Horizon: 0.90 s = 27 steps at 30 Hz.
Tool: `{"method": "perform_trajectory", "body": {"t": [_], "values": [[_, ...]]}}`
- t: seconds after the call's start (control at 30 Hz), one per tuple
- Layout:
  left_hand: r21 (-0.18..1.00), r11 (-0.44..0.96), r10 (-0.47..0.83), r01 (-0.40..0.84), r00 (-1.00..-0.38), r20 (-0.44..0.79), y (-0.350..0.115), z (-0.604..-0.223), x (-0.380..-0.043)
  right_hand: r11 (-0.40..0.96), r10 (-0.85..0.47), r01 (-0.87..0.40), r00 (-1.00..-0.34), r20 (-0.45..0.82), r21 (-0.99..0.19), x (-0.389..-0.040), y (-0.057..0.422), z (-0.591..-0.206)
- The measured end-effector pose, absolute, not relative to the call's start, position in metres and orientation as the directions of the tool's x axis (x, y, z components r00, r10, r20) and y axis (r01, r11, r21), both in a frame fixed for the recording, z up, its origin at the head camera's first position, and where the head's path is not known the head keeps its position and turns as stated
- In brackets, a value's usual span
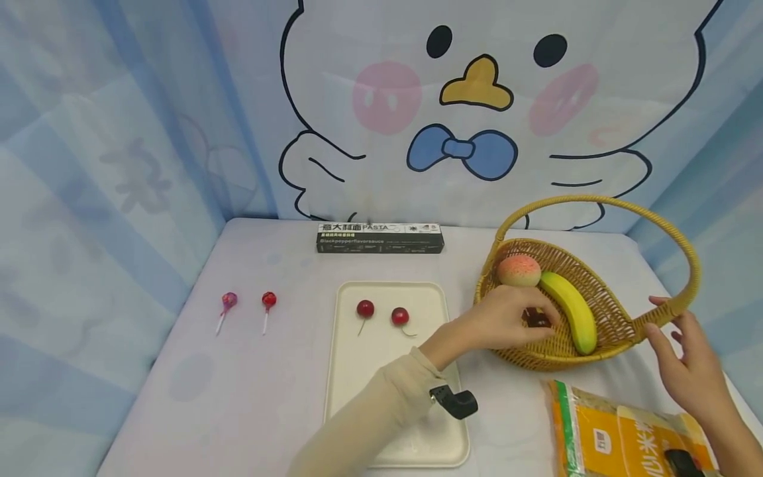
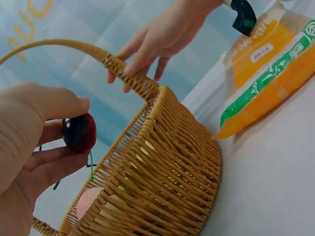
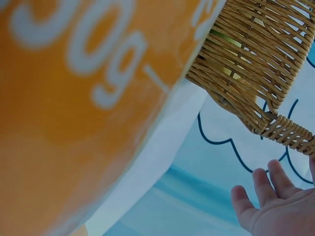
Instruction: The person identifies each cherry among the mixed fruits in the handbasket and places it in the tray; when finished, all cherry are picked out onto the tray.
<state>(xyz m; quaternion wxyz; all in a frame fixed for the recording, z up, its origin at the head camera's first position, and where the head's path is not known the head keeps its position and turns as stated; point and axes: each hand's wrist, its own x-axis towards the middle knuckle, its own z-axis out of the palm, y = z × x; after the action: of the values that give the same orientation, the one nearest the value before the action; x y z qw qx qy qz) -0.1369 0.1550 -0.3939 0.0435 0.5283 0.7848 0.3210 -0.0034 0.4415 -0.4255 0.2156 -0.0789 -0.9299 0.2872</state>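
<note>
Our left grip (image 1: 511, 317) pinches a cherry (image 2: 79, 132) between thumb and fingers, over the basket (image 1: 607, 291). Inside the basket, the peach (image 1: 519, 270) sits just beyond that grip and the banana (image 1: 573, 313) just right of it. Our right grip (image 1: 691, 368) has thumb and finger closed on the handle (image 1: 693, 268), near its foot; the bag (image 1: 626, 430) lies nearer us on the worktop (image 1: 238, 391). Left of our left grip, we see two more cherries (image 1: 365, 309) on the tray (image 1: 363, 364).
</note>
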Motion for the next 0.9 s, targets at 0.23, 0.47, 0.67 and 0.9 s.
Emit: {"method": "perform_trajectory", "body": {"t": [0.23,0.47,0.67,0.9], "values": [[0.534,0.213,0.844,0.818,-0.430,0.322,0.144,-0.394,-0.136,0.821,0.278,0.030,-0.893,0.355,-0.570,-0.003,0.440,-0.425],[0.533,0.190,0.845,0.824,-0.414,0.339,0.132,-0.388,-0.134,0.820,0.278,0.035,-0.897,0.344,-0.571,-0.001,0.441,-0.423],[0.511,0.210,0.824,0.833,-0.432,0.365,0.117,-0.385,-0.136,0.824,0.278,0.034,-0.894,0.351,-0.566,-0.001,0.441,-0.423],[0.555,0.213,0.787,0.804,-0.478,0.389,0.100,-0.388,-0.140,0.822,0.282,0.038,-0.894,0.348,-0.568,-0.001,0.440,-0.422]]}}
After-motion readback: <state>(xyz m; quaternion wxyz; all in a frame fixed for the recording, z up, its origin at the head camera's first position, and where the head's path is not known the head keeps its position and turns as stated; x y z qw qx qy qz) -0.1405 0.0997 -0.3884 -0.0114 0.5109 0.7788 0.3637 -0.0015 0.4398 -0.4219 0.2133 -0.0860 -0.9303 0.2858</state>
